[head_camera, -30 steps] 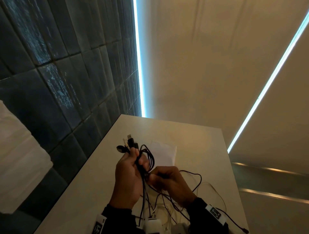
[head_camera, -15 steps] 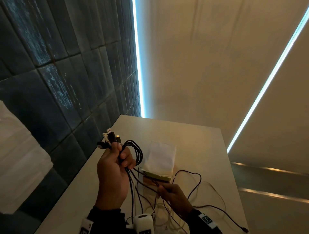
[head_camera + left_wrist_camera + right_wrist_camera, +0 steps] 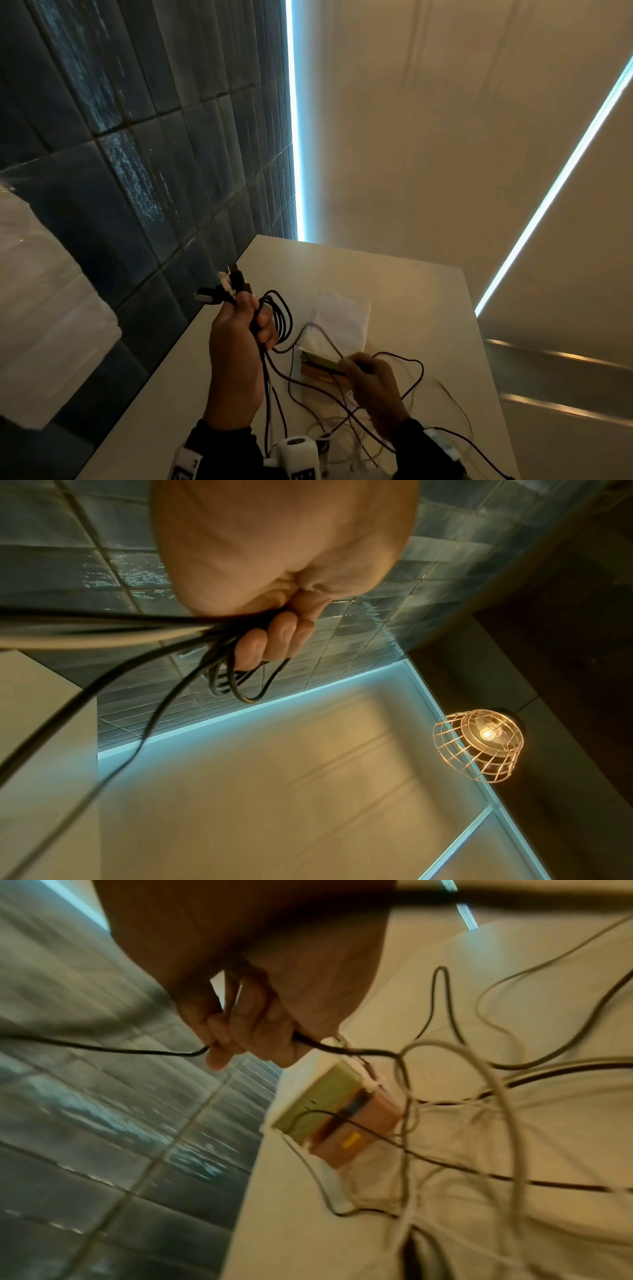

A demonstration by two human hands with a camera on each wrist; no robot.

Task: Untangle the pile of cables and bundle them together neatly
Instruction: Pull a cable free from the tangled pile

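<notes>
My left hand (image 3: pixel 239 329) is raised above the table and grips a bundle of black cables (image 3: pixel 279 317), with several plug ends (image 3: pixel 227 284) sticking up above the fist. In the left wrist view the fingers (image 3: pixel 274 642) curl round the looped cables (image 3: pixel 236 680). My right hand (image 3: pixel 368 377) is lower and to the right, pinching a single thin black cable (image 3: pixel 137 1051) between thumb and fingers (image 3: pixel 219 1039). That cable runs from the bundle through the hand. Loose black and white cables (image 3: pixel 342 425) lie tangled on the white table (image 3: pixel 411 291) below.
A white packet with a green and brown box (image 3: pixel 322 365) lies on the table under the cables; the right wrist view shows the box (image 3: pixel 329 1110) close to my fingers. A dark tiled wall (image 3: pixel 154 171) runs along the table's left edge. A white device (image 3: pixel 296 452) sits at the near edge.
My left hand has carried the bundle up and to the left. The right hand has moved away from it, down and right, drawing one cable out between them.
</notes>
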